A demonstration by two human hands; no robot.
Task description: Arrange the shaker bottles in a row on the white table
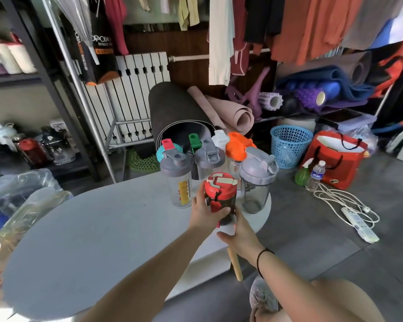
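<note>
A red-lidded dark shaker bottle (pixel 219 194) stands near the right end of the white table (pixel 91 233). My left hand (pixel 204 211) wraps its left side and my right hand (pixel 240 233) grips its base from the right. Behind it stand several shakers: a grey-lidded clear one with a yellow label (pixel 177 180), a grey-lidded one with a green tab (pixel 208 159), an orange-lidded one (pixel 237 149) and a smoky grey-lidded one (pixel 256 180). A teal lid with a pink tab (pixel 166 147) shows behind the left one.
Clear plastic bottles (pixel 26 201) crowd the table's left edge. Rolled mats (pixel 179 117) lean behind the table. A blue basket (pixel 289 145), red bag (pixel 335 156), spray bottle, water bottle and a power strip (pixel 358 221) lie on the floor to the right.
</note>
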